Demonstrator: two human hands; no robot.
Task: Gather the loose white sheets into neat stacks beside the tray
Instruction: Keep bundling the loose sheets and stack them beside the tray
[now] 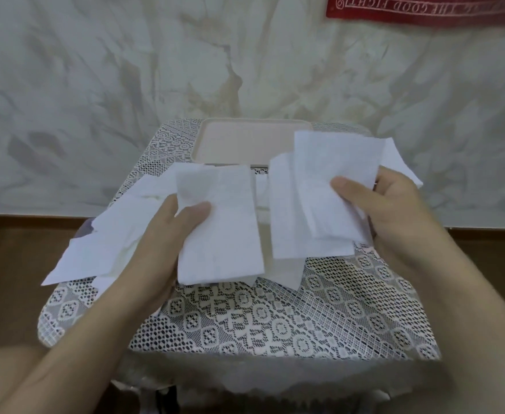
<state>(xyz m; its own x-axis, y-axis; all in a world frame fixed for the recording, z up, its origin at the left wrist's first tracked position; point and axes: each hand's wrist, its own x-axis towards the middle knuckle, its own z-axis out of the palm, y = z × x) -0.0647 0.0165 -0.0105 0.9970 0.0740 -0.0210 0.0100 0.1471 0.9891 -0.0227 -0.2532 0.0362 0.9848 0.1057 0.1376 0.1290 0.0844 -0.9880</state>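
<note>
Sheets are held in both hands above the lace-covered table (275,318): a folded white bundle (221,234) is pinched by the left hand (164,246), thumb pressed on top and fingers hidden beneath, while a looser fan of white sheets (320,180) is gripped likewise by the right hand (394,213). More loose sheets (104,243) are spread on the table at the left, partly under the left hand, and the beige tray (245,138) is seen just behind, near the table's far edge.
</note>
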